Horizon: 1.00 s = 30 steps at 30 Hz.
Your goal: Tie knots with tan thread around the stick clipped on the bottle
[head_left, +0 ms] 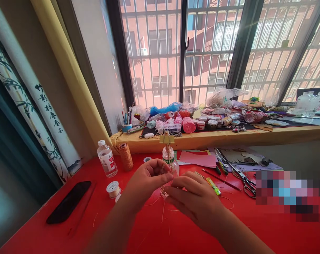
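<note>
My left hand is closed, its thumb and forefinger pinched on a thin thread. My right hand meets it from the right with bent fingers pressed together around the same thread, though the fingertips are partly hidden. A loose end of the thread hangs below the fingers over the red tabletop. Just behind both hands stands a clear bottle with a green label, its lower part mostly covered by them. A yellow clip sits at the top of a thin bundle rising from the bottle's neck.
To the left are a spool of cream thread, an orange thread cone, a labelled water bottle and a black phone. Scissors, a green-yellow cutter and pink paper lie right. Craft supplies crowd the windowsill.
</note>
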Motion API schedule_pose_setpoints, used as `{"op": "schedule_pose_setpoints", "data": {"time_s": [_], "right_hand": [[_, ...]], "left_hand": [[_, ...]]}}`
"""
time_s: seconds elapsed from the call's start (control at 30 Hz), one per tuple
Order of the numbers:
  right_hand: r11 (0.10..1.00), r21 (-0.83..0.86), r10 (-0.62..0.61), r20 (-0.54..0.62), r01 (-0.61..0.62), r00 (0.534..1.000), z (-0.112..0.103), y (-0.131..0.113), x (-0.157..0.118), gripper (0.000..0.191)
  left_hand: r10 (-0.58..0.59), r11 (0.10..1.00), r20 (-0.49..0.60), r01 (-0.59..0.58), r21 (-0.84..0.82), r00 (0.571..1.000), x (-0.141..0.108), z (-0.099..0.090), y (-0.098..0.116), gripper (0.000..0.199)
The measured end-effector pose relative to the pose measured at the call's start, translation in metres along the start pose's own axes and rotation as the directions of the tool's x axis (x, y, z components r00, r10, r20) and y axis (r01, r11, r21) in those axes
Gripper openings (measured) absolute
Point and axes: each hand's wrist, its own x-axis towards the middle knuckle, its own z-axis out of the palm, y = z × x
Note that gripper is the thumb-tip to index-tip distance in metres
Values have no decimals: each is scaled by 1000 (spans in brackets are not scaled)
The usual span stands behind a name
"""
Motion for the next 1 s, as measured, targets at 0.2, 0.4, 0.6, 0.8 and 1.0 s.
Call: {"op": "schedule_pose_setpoints", "data": {"time_s": [0.2, 0.4, 0.6, 0.8, 1.0], "right_hand": [[906, 368, 230, -13, -209, 973, -5, -26, 12, 19], [983, 82, 173, -96, -165, 980, -18, -1, 5, 29], [940, -314, -119, 63, 133, 991, -20, 15, -3, 15], [992, -108, -64, 72, 72, 995, -6, -4, 3, 16], [914, 313, 274, -7, -258, 962, -6, -17, 9, 22]], "left_hand": [[13, 1000, 28, -14, 3, 1000, 2, 0, -2, 36], [-19, 1000, 27, 19, -19, 999, 0, -1, -2, 33], [-85, 996, 44, 86, -31, 995, 2, -4, -3, 34], [-82, 995, 65, 85, -52, 995, 2, -4, -2, 39], [-19, 999, 106, 24, -49, 994, 1, 0, -2, 35]]}}
